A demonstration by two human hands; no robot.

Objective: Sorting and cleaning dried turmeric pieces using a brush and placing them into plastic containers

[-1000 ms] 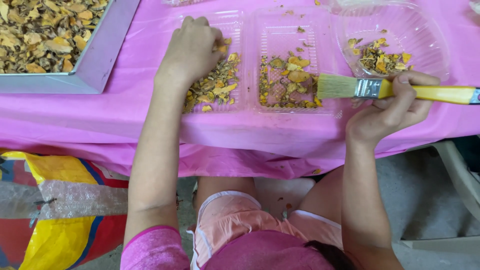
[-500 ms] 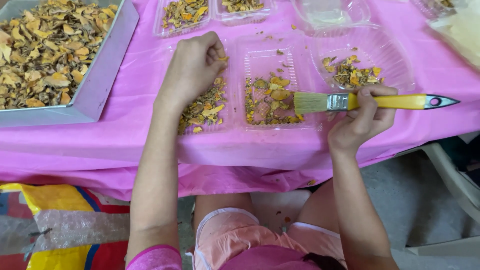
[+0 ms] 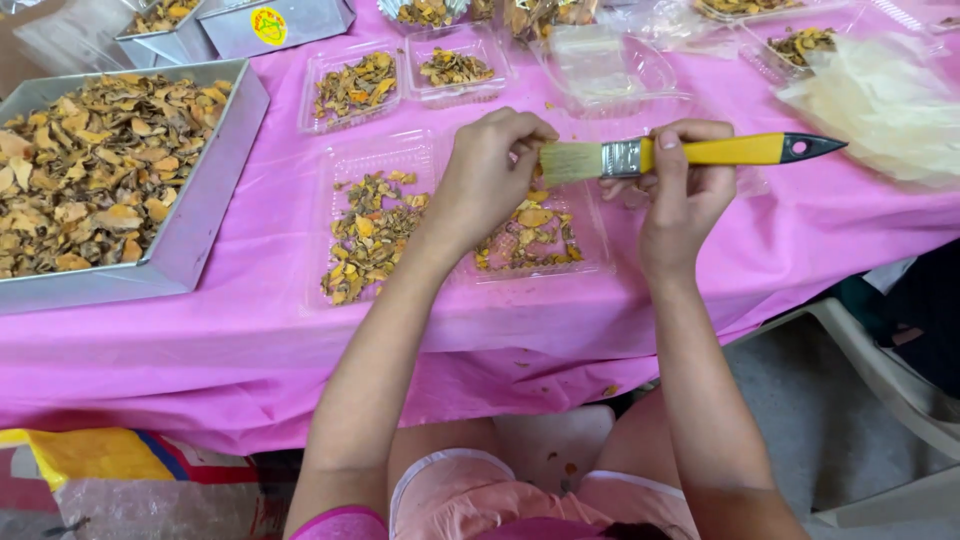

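Observation:
My right hand [image 3: 680,190] grips a yellow-handled paintbrush [image 3: 700,152] held level, bristles pointing left. My left hand [image 3: 490,170] is closed in a loose fist right at the bristle tips, fingers pinched together on something too small to make out. Both hands hover above two clear plastic trays on the pink tablecloth [image 3: 250,330]. The left tray [image 3: 345,165] holds dried orange-brown flakes [image 3: 365,235]. The right tray [image 3: 590,262] holds a thinner scatter of the same flakes [image 3: 530,235].
A large metal pan [image 3: 205,215] heaped with dried flakes sits at the left. More small clear trays with flakes [image 3: 355,85] stand farther back, plus an empty clear tray [image 3: 605,65]. Pale sheets [image 3: 885,105] lie at the right. A white chair [image 3: 880,390] stands beside my legs.
My left hand has lifted off the left tray and come up to the brush tip. The right hand raised the brush above the trays. The view tilted toward the far table.

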